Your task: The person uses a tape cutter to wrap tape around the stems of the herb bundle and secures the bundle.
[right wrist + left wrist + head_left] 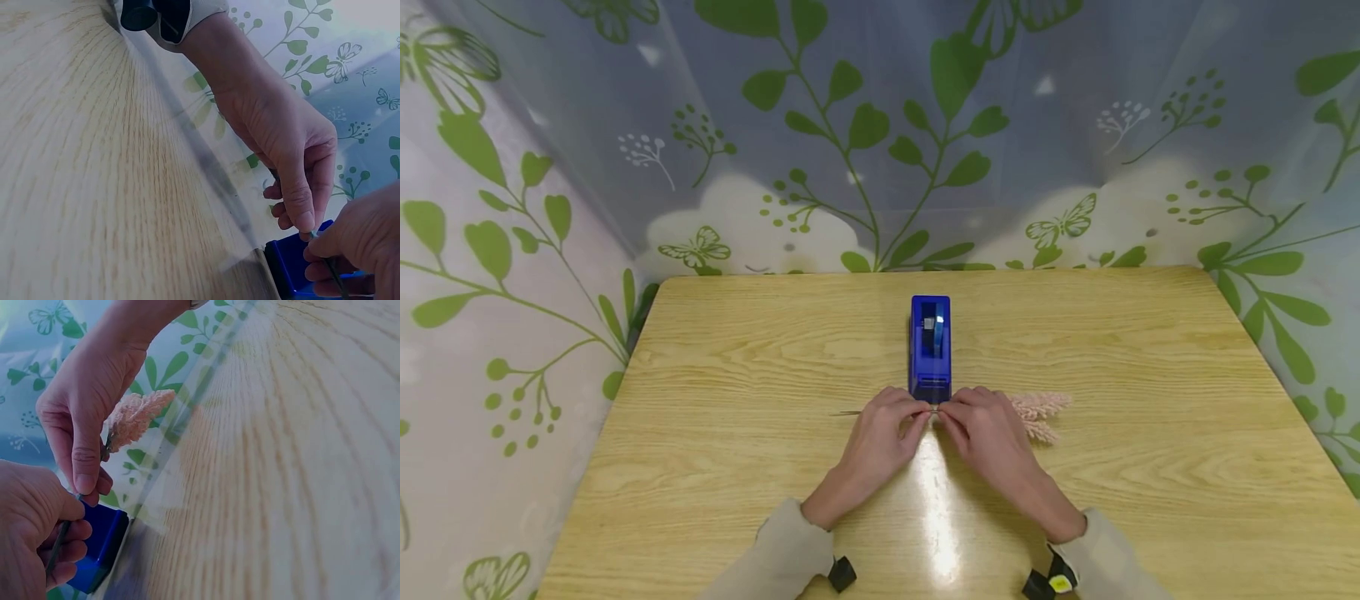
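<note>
Both hands meet at the near end of a blue tape dispenser (pixel 929 367). The left hand (pixel 883 429) pinches the thin dark stem of a pink artificial flower sprig (pixel 1041 406) between thumb and fingers. Right beside it, the right hand (pixel 992 433) pinches the same stem, their fingertips almost touching. The feathery pink heads stick out past the right hand, and the stem's thin end shows left of the left hand. In the right wrist view, a small pale greenish bit (pixel 312 233) shows on the stem (pixel 335 275) between the fingertips.
A wood-grain table (pixel 737 350) lies under the hands. Curtains printed with green leaves and butterflies (pixel 865 125) close off the back and sides. Black devices (pixel 842 575) are strapped at both wrists, over light sleeves (pixel 790 550).
</note>
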Demonstrator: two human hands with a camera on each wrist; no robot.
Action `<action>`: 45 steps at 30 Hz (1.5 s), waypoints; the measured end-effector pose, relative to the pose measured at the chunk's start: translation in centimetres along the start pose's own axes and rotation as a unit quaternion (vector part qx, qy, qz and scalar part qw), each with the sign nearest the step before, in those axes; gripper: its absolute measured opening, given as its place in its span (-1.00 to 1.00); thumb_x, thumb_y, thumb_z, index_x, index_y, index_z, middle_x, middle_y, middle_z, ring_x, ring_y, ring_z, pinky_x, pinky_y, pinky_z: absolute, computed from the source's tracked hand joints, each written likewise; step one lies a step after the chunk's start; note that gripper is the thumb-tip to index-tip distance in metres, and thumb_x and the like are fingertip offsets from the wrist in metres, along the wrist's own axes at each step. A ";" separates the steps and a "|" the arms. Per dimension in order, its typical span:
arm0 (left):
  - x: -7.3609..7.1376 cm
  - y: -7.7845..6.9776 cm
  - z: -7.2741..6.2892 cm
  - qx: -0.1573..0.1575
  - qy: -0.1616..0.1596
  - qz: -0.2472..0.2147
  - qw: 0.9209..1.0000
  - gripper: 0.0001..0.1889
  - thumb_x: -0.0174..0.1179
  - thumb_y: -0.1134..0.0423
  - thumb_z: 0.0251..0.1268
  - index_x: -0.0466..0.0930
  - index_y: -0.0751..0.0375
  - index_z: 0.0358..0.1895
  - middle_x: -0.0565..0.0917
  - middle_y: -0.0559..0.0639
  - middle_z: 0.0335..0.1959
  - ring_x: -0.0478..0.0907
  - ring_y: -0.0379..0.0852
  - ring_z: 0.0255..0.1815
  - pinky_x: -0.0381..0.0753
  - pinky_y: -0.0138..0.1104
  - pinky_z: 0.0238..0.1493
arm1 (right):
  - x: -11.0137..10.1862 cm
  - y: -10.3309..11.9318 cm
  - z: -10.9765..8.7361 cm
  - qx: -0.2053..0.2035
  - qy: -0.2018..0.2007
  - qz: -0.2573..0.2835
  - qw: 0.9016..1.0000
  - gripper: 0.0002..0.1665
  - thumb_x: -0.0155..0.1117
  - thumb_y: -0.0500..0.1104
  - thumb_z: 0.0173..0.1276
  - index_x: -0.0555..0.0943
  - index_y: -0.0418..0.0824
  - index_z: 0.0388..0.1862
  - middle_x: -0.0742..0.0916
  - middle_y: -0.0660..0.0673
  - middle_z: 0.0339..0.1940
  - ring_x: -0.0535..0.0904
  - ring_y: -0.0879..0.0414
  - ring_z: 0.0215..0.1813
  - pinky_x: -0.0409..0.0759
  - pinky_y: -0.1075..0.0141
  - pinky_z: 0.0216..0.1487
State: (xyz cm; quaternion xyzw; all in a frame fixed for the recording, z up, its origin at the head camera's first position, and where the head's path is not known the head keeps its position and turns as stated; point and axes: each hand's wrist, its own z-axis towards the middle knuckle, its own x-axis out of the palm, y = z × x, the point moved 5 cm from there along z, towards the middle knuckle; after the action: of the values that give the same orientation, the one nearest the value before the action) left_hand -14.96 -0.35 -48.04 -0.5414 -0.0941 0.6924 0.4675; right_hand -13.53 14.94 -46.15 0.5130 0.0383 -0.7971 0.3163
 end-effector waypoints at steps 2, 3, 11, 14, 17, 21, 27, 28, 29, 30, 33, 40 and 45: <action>0.1 0.0 0.0 -0.007 0.005 0.002 1.000 -0.92 0.39 0.36 0.36 0.82 0.26 -0.16 0.77 -0.01 -0.27 0.63 -0.13 -0.24 0.64 -0.41 -0.27 | 0.0 -0.1 0.0 0.001 -0.004 0.000 1.000 -0.92 0.57 -0.31 0.23 0.83 -0.24 -0.29 0.81 -0.07 -0.35 0.71 0.00 -0.32 0.58 0.19 -0.32; 0.1 0.0 0.1 -0.011 0.010 0.004 1.000 -0.91 0.38 0.34 0.38 0.82 0.26 -0.15 0.77 0.00 -0.25 0.63 -0.13 -0.23 0.64 -0.40 -0.25 | 0.0 -0.2 0.0 0.002 -0.004 -0.001 1.000 -0.92 0.58 -0.31 0.22 0.84 -0.23 -0.29 0.81 -0.07 -0.34 0.71 0.00 -0.31 0.57 0.19 -0.32; 0.2 0.1 0.6 -0.030 0.053 0.036 0.998 -0.81 0.21 0.25 0.54 0.80 0.24 -0.15 0.75 0.00 -0.24 0.60 -0.12 -0.23 0.63 -0.35 -0.25 | -0.2 -0.3 0.2 0.001 -0.009 -0.004 1.000 -0.92 0.61 -0.30 0.19 0.84 -0.20 -0.34 0.81 -0.04 -0.36 0.71 0.02 -0.29 0.59 0.13 -0.26; 0.1 0.2 1.1 -0.041 0.080 0.039 0.995 -0.79 0.18 0.25 0.55 0.77 0.20 -0.24 0.68 -0.07 -0.37 0.53 -0.17 -0.36 0.53 -0.39 -0.37 | -0.2 -0.2 0.3 -0.008 -0.015 0.001 1.000 -0.95 0.60 -0.30 0.20 0.84 -0.21 -0.37 0.81 -0.04 -0.38 0.71 0.02 -0.30 0.60 0.12 -0.26; 0.0 0.4 1.6 -0.055 0.108 0.023 0.992 -0.79 0.18 0.27 0.53 0.71 0.18 -0.33 0.59 -0.11 -0.51 0.42 -0.23 -0.52 0.42 -0.42 -0.52 | -0.1 -0.2 0.3 -0.016 -0.017 0.001 1.000 -0.95 0.60 -0.31 0.19 0.84 -0.22 -0.39 0.80 -0.04 -0.40 0.71 0.02 -0.32 0.60 0.11 -0.25; 0.0 0.7 1.9 -0.078 0.134 -0.013 0.988 -0.79 0.19 0.29 0.54 0.70 0.21 -0.35 0.59 -0.11 -0.53 0.41 -0.28 -0.58 0.44 -0.45 -0.57 | 0.1 -0.1 0.4 -0.018 -0.018 0.005 1.000 -0.90 0.62 -0.34 0.14 0.84 -0.22 -0.39 0.78 -0.03 -0.42 0.69 0.04 -0.35 0.61 0.11 -0.24; -0.2 1.1 1.7 -0.095 0.109 -0.045 0.988 -0.86 0.25 0.35 0.49 0.78 0.25 -0.24 0.72 -0.05 -0.39 0.53 -0.26 -0.47 0.58 -0.44 -0.41 | 0.3 -0.1 0.6 -0.001 0.012 0.022 1.000 -0.89 0.61 -0.34 0.20 0.82 -0.24 -0.30 0.74 -0.02 -0.42 0.59 0.16 -0.45 0.57 0.22 -0.34; -0.2 1.2 1.6 -0.095 0.103 -0.046 0.989 -0.87 0.26 0.35 0.48 0.79 0.25 -0.24 0.72 -0.04 -0.39 0.53 -0.26 -0.46 0.58 -0.43 -0.40 | 0.3 -0.1 0.6 0.005 0.025 0.025 0.999 -0.90 0.58 -0.34 0.23 0.81 -0.25 -0.28 0.74 -0.02 -0.41 0.57 0.18 -0.47 0.57 0.25 -0.36; -0.2 1.2 1.6 -0.096 0.097 -0.045 0.990 -0.87 0.27 0.36 0.47 0.79 0.25 -0.25 0.72 -0.04 -0.40 0.53 -0.26 -0.46 0.58 -0.43 -0.40 | 0.5 -0.1 0.6 0.012 0.040 0.030 0.999 -0.91 0.55 -0.34 0.26 0.80 -0.26 -0.26 0.73 -0.03 -0.41 0.56 0.18 -0.48 0.56 0.28 -0.39; -0.2 1.2 1.5 -0.095 0.091 -0.044 0.990 -0.88 0.28 0.37 0.46 0.79 0.25 -0.25 0.72 -0.05 -0.40 0.53 -0.25 -0.47 0.58 -0.43 -0.39 | 0.5 -0.1 0.7 0.019 0.059 0.033 0.998 -0.93 0.52 -0.35 0.30 0.80 -0.27 -0.25 0.72 -0.03 -0.41 0.54 0.19 -0.49 0.54 0.31 -0.41; -0.2 1.1 1.5 -0.089 0.071 -0.035 0.993 -0.90 0.30 0.39 0.43 0.79 0.25 -0.27 0.71 -0.05 -0.41 0.52 -0.24 -0.47 0.57 -0.43 -0.39 | 0.6 -0.1 1.1 0.041 0.127 0.042 0.990 -0.96 0.39 -0.35 0.42 0.74 -0.27 -0.26 0.68 -0.03 -0.44 0.48 0.19 -0.50 0.49 0.37 -0.49; 0.0 0.6 1.5 -0.066 0.041 -0.014 0.997 -0.91 0.32 0.43 0.38 0.78 0.22 -0.28 0.72 -0.04 -0.40 0.53 -0.20 -0.43 0.55 -0.43 -0.35 | 0.7 -0.6 2.3 0.091 0.222 0.093 0.966 -0.73 0.18 -0.34 0.52 0.63 -0.19 -0.43 0.50 0.05 -0.59 0.35 0.20 -0.56 0.35 0.38 -0.55; 0.1 0.4 1.5 -0.046 0.022 -0.003 0.999 -0.92 0.35 0.42 0.37 0.78 0.20 -0.29 0.72 -0.06 -0.40 0.54 -0.17 -0.38 0.55 -0.39 -0.32 | 0.5 -0.8 2.3 0.089 0.227 0.114 0.963 -0.69 0.19 -0.32 0.54 0.62 -0.19 -0.48 0.49 0.06 -0.61 0.34 0.22 -0.56 0.33 0.40 -0.55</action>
State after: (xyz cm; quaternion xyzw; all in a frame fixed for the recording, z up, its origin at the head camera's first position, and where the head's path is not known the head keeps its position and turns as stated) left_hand -16.43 0.02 -47.78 -0.5771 -0.1174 0.6740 0.4460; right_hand -15.96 14.43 -45.70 0.7073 -0.0212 -0.6186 0.3414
